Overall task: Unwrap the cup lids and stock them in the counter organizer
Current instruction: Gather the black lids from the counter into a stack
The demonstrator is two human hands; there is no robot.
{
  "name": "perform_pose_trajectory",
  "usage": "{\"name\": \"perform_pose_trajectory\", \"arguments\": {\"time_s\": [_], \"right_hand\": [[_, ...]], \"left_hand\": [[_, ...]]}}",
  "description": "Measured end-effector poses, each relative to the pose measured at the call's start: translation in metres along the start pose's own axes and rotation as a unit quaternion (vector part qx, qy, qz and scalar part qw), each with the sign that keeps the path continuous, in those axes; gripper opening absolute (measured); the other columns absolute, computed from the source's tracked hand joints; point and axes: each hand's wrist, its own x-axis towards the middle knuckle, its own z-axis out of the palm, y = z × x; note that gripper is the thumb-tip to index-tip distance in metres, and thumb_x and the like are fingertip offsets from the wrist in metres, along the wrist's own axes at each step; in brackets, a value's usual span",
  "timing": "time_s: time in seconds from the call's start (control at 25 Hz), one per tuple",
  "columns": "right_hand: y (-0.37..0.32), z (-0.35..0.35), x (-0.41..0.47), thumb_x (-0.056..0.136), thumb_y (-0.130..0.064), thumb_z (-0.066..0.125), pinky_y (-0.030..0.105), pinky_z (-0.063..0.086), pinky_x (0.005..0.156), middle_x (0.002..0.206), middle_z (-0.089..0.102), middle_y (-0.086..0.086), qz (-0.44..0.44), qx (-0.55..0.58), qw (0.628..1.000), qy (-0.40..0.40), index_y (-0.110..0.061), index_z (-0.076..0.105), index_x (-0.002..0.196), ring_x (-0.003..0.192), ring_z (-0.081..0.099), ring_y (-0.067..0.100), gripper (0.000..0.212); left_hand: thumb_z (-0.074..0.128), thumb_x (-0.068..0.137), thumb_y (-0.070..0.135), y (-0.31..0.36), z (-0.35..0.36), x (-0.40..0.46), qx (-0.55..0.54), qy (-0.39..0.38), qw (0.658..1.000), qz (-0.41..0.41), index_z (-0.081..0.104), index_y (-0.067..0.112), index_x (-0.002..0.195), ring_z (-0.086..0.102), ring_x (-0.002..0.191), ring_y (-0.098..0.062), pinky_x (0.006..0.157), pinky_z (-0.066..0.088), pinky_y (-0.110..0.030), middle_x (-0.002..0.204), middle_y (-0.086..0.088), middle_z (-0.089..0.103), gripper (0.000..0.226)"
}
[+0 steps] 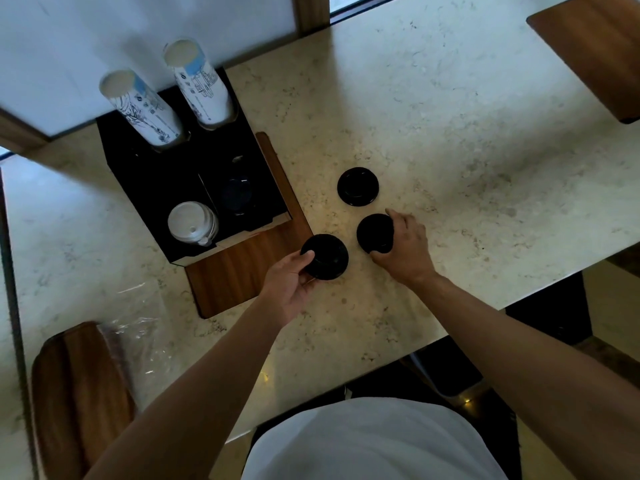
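Three stacks of black cup lids sit on the marble counter. My left hand (289, 282) grips the nearest stack of black lids (325, 257) from its left side. My right hand (405, 249) curls round a second stack of black lids (375, 233) from the right. A third stack of black lids (357, 186) stands alone behind them. The black counter organizer (145, 181) stands at the left on a wooden board (242, 271). Its front compartments hold white lids (192, 221) and a few black lids (239, 197).
Two stacks of printed paper cups (142, 109) (201, 83) lean out of the organizer's back slots. Crumpled clear plastic wrap (138, 327) lies at the lower left beside another wooden board (79, 393). A further wooden board (595, 53) lies at the far right.
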Motion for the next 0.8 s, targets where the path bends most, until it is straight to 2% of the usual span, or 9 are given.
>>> {"name": "perform_pose_trajectory", "arguments": {"time_s": [0.12,0.24,0.36,0.56,0.68,0.8], "right_hand": [[-0.009,0.002,-0.015,0.069,-0.046,0.085,0.028,0.038,0.102,0.135,0.037,0.006,-0.002,0.114,0.993,0.013,-0.024,0.036,0.148,0.124,0.039,0.021,0.096],[-0.026,0.006,-0.034,0.065,-0.061,0.081,0.023,0.046,0.098,0.125,0.034,-0.008,-0.025,0.188,0.982,-0.006,-0.031,0.041,0.140,0.116,0.048,0.012,0.090],[-0.041,0.011,-0.048,0.065,-0.067,0.077,0.018,0.050,0.092,0.123,0.037,-0.010,-0.024,0.231,0.973,-0.015,-0.032,0.043,0.137,0.112,0.053,0.009,0.087],[-0.054,0.015,-0.064,0.066,-0.071,0.075,0.017,0.053,0.088,0.125,0.041,-0.008,-0.003,0.256,0.966,-0.028,-0.033,0.045,0.136,0.111,0.055,0.004,0.085],[-0.062,0.017,-0.070,0.066,-0.075,0.071,0.009,0.045,0.079,0.124,0.038,-0.008,0.009,0.249,0.968,-0.016,-0.032,0.043,0.134,0.109,0.054,0.008,0.084],[-0.068,0.020,-0.074,0.066,-0.076,0.069,0.004,0.038,0.073,0.123,0.035,-0.009,0.018,0.240,0.970,-0.004,-0.031,0.041,0.132,0.106,0.052,0.007,0.085]], "left_hand": [[0.067,0.095,0.004,0.001,0.000,0.000,0.001,0.003,1.000,0.006,0.064,0.003,0.118,0.075,0.101,-0.024,0.086,0.062,-0.038,0.111,-0.016,0.077,0.024],[0.065,0.095,0.002,0.000,0.001,-0.005,-0.004,-0.023,1.000,0.008,0.060,-0.001,0.122,0.074,0.105,-0.029,0.089,0.061,-0.040,0.115,-0.020,0.075,0.028],[0.065,0.095,0.001,-0.004,0.003,-0.012,0.005,-0.046,0.999,0.010,0.058,-0.004,0.128,0.073,0.107,-0.031,0.091,0.061,-0.042,0.117,-0.023,0.074,0.034],[0.061,0.099,0.006,-0.006,0.001,-0.023,-0.004,-0.078,0.997,0.005,0.058,-0.006,0.131,0.069,0.116,-0.036,0.092,0.060,-0.045,0.124,-0.027,0.069,0.035],[0.058,0.102,0.013,-0.007,-0.001,-0.028,-0.017,-0.077,0.997,-0.004,0.060,-0.004,0.130,0.068,0.117,-0.037,0.093,0.060,-0.046,0.125,-0.027,0.069,0.032],[0.055,0.103,0.012,-0.008,-0.003,-0.031,-0.032,-0.076,0.997,-0.007,0.060,-0.004,0.128,0.070,0.113,-0.037,0.086,0.062,-0.045,0.122,-0.026,0.071,0.030]]}}
